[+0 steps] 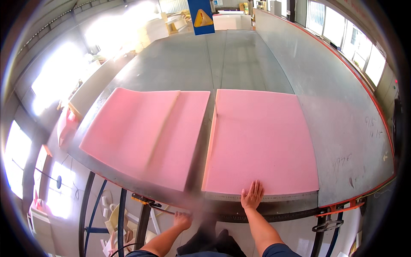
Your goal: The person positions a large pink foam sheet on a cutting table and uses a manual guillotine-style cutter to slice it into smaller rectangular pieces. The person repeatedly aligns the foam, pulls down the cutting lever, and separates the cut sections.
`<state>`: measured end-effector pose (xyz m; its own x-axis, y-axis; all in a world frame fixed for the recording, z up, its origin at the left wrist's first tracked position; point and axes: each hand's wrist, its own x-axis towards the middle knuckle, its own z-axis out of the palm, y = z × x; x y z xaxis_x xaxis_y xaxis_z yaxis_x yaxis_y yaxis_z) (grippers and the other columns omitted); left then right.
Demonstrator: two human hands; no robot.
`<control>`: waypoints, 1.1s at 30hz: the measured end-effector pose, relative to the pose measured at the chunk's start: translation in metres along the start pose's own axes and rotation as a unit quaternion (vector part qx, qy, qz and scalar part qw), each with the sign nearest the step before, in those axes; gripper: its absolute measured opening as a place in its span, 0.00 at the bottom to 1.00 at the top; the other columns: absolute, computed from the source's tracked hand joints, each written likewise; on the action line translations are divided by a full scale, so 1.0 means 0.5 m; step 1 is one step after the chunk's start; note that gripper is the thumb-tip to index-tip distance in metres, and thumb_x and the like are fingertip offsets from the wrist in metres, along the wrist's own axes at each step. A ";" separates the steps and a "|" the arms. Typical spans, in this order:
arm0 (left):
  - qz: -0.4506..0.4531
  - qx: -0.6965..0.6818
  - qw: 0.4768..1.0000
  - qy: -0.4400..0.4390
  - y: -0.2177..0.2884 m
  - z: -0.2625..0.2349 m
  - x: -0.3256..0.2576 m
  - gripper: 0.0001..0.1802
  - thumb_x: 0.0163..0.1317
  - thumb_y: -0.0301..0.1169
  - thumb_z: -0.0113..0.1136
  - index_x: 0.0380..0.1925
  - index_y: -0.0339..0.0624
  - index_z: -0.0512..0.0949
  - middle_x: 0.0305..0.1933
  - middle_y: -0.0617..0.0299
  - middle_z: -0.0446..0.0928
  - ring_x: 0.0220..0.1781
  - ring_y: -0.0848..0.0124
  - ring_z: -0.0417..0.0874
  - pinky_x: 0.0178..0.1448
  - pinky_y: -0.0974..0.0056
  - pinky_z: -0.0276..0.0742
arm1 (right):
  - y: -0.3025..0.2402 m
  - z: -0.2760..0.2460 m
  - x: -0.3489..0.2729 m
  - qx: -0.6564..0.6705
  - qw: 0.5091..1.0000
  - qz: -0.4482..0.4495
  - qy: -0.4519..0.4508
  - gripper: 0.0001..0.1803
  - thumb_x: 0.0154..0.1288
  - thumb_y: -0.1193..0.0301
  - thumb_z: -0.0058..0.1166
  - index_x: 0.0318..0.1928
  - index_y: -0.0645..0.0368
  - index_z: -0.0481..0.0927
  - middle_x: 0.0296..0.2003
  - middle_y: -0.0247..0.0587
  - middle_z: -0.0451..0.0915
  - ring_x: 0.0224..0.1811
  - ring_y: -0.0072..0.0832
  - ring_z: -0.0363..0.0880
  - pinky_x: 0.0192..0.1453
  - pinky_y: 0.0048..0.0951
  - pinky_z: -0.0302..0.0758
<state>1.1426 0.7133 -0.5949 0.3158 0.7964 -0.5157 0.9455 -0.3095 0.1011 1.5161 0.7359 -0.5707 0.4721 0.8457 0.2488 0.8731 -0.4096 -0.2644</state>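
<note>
My right hand (252,194) lies flat, fingers together and extended, at the near edge of a pink foam block (265,137). Its heel reaches over a ruler strip (291,197) along the table's front. Below that edge, to the left, my left hand (183,220) is closed at the end of a thin dark lever (165,210); its fingers are partly hidden. Left of the block, across a narrow gap, lie thin pink foam sheets: a curved one (124,128) and a flatter strip (188,132) beside it, with a pale edge between them.
A grey metal table (239,60) stretches away, with a tall grey side panel (334,98) edged in red at the right. A blue post (199,10) with a warning triangle stands at the far end. Foam scraps (113,220) lie below left; a handwheel (327,225) sits below right.
</note>
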 end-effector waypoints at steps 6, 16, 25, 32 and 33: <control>-0.010 -0.055 0.998 -0.043 0.019 -0.020 0.009 0.34 0.65 0.60 0.42 0.63 0.54 0.71 0.65 0.49 0.69 0.71 0.52 0.62 0.76 0.41 0.43 | 0.021 0.008 0.002 -0.004 0.999 -0.028 0.032 0.39 0.62 0.53 0.50 0.68 0.63 0.62 0.70 0.52 0.60 0.72 0.50 0.55 0.75 0.55 0.47; 0.019 -0.039 0.979 -0.197 0.003 0.103 -0.005 0.46 0.57 0.68 0.48 0.73 0.64 0.54 0.72 0.50 0.61 0.75 0.50 0.57 0.75 0.40 0.43 | 0.059 -0.014 -0.097 0.020 0.998 -0.021 -0.047 0.42 0.60 0.52 0.55 0.68 0.64 0.62 0.69 0.56 0.59 0.74 0.52 0.51 0.76 0.54 0.45; 0.119 -0.028 0.975 -0.188 0.027 0.131 -0.102 0.30 0.59 0.48 0.60 0.58 0.43 0.75 0.65 0.50 0.71 0.63 0.59 0.75 0.63 0.56 0.71 | 0.133 -0.043 -0.217 -0.058 0.994 -0.052 -0.071 0.42 0.62 0.50 0.54 0.71 0.59 0.58 0.71 0.54 0.57 0.73 0.53 0.53 0.73 0.54 0.55; 0.157 -0.084 0.959 -0.219 0.042 0.158 -0.202 0.37 0.59 0.49 0.51 0.70 0.59 0.59 0.69 0.47 0.66 0.71 0.50 0.65 0.71 0.47 0.59 | 0.139 -0.099 -0.270 -0.055 0.990 0.035 -0.127 0.37 0.65 0.55 0.48 0.68 0.65 0.61 0.71 0.52 0.56 0.74 0.48 0.51 0.75 0.51 0.49; 0.163 -0.087 0.950 -0.253 0.049 0.139 -0.216 0.36 0.58 0.45 0.51 0.69 0.55 0.62 0.67 0.46 0.68 0.70 0.50 0.67 0.70 0.49 0.62 | 0.150 -0.117 -0.286 -0.077 0.985 0.036 -0.149 0.38 0.65 0.54 0.48 0.69 0.65 0.59 0.72 0.51 0.55 0.75 0.47 0.49 0.75 0.50 0.49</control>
<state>1.1262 0.5837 -0.5960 0.5566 0.3087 -0.7713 0.8172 -0.3707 0.4414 1.5210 0.5641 -0.5715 0.4972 0.8658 -0.0566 0.8574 -0.5003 -0.1209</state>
